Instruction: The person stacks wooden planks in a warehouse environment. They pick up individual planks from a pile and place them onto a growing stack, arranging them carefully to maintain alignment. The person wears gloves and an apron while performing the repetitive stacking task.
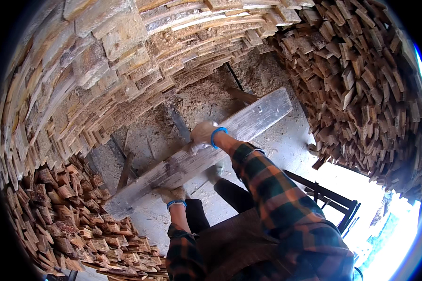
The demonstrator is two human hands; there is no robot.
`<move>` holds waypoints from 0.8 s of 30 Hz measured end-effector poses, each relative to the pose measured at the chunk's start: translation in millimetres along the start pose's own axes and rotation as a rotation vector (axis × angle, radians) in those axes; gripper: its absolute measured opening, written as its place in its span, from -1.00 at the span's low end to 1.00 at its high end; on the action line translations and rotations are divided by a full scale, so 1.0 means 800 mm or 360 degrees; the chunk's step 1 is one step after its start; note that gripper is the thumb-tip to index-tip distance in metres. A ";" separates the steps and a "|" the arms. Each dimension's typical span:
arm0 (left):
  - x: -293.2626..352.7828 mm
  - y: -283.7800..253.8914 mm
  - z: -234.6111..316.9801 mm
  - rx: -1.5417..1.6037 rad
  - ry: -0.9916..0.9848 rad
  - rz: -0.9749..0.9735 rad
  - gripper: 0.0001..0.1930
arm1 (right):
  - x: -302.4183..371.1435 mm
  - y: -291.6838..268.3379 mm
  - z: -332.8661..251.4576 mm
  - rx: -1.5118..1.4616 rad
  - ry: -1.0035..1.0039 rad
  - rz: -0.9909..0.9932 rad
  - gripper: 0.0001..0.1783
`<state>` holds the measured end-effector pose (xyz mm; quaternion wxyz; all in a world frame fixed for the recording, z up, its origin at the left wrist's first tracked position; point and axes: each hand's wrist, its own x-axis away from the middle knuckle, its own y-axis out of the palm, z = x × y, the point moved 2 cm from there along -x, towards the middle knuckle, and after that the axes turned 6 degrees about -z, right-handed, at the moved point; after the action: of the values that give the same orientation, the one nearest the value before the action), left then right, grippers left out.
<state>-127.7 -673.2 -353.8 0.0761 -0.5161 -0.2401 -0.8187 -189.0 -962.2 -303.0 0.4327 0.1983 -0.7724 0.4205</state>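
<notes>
A long, narrow wooden bench (173, 169) with a worn grey-white top lies slantwise before me, from lower left to upper right. Brown legs stick out past its far side. My right hand (204, 135), in a pale knit glove with a blue cuff, reaches across the top and is closed over the far edge near the middle. Gripping the near edge further left is my left hand (171, 194), gloved the same way; its fingertips are partly hidden at the board.
Stacked wood pieces (112, 42) form a high wall ahead. Loose piles of split wood rise at the right (351, 89) and lower left (75, 215). Sawdust (201, 100) covers the floor beyond the bench. A dark metal frame (330, 199) stands at my right.
</notes>
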 end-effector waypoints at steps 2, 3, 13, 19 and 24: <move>-0.006 0.007 0.007 0.0001 -0.0046 -0.0023 -0.08 | -0.015 0.009 0.002 0.0000 0.0025 0.0003 -0.69; -0.014 0.016 0.011 -0.0010 -0.0012 -0.0026 -0.07 | -0.022 0.002 0.003 -0.0007 0.0053 0.0018 -0.68; -0.002 -0.015 0.044 -0.0410 -0.0669 -0.0291 -0.25 | 0.017 -0.022 -0.004 -0.0070 0.0009 0.0467 -0.41; 0.133 -0.020 0.110 -0.1165 -0.0270 -0.0328 -0.54 | 0.184 0.077 -0.003 -0.0965 -0.0033 0.0893 -0.46; 0.183 0.007 0.211 -0.1025 -0.0213 -0.0955 -0.61 | 0.226 0.089 0.033 -0.0524 -0.0276 0.0651 -0.35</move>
<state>-55.8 -580.8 -163.7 -0.3451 -0.4729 -0.1163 -0.8023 -349.1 -932.9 -193.2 0.2974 0.0004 -0.8885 0.3494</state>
